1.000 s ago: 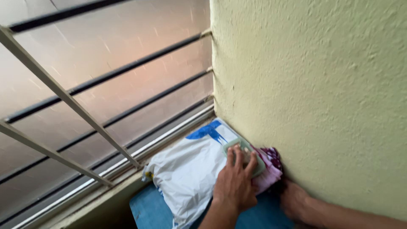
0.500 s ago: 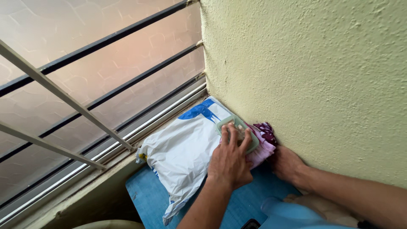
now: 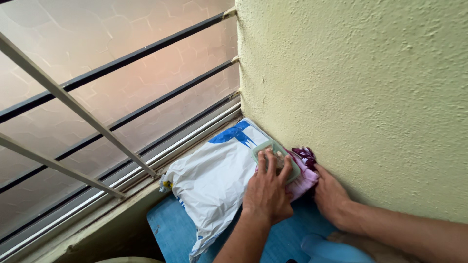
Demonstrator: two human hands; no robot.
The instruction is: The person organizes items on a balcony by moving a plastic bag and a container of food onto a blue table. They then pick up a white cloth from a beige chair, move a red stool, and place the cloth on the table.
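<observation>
A white plastic bag with blue print [image 3: 214,178] lies on a blue surface [image 3: 168,229] in the corner by the wall. My left hand [image 3: 268,192] rests on the bag's right part, its fingers spread over a pale green rectangular object [image 3: 270,148]. Beside that lies a pink and purple cloth bundle [image 3: 304,173] against the wall. My right hand [image 3: 331,195] presses on the cloth from the right, next to the wall. Whether either hand grips anything is unclear.
A rough pale yellow wall [image 3: 360,97] fills the right side. A frosted window with dark bars and light metal rails [image 3: 87,122] stands on the left, above a sill [image 3: 87,229]. A light blue object [image 3: 331,251] shows at the bottom edge.
The view has shifted and come closer. My right hand has come further into sight beside the cloth. My left hand stays on the green object.
</observation>
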